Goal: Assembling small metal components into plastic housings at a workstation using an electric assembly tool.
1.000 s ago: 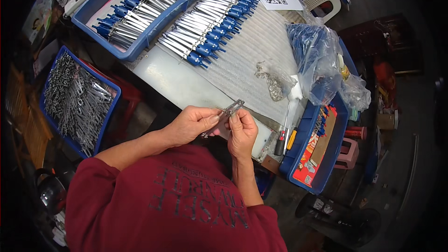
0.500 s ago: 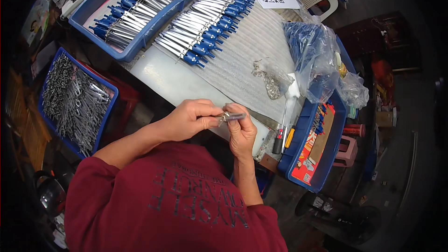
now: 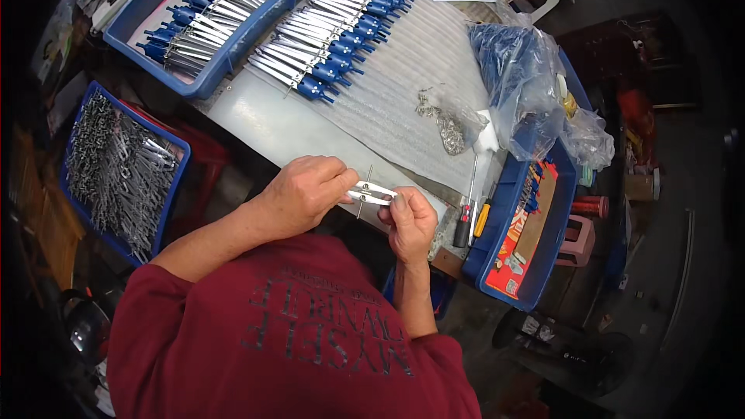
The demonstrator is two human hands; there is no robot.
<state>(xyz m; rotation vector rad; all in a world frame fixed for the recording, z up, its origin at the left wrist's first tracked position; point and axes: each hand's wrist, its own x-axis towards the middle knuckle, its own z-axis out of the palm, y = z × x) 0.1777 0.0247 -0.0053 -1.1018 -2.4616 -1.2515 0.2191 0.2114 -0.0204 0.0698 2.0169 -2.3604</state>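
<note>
A silver bow compass [image 3: 369,193] with a thin threaded rod across its legs hangs in the air between my hands, above the near edge of the table. My left hand [image 3: 309,188] pinches one end of it, fingers closed. At the other end my right hand [image 3: 411,223] grips the legs between thumb and fingers. Beyond them, a row of similar silver compasses with blue handles [image 3: 332,54] lies side by side on a white foam sheet [image 3: 392,81]. The fingers hide both ends of the held compass.
A blue tray [image 3: 247,48] of more compasses stands far left. Left of the table is a blue bin [image 3: 180,163] heaped with metal parts. To the right are a small bag of metal pieces [image 3: 452,136], screwdrivers [image 3: 481,221], a large plastic bag [image 3: 516,85] and another blue tray [image 3: 497,295].
The compass has turned in my hands, so its legs and threaded rod now show. My hands have drawn slightly apart, and the view has shifted a little.
</note>
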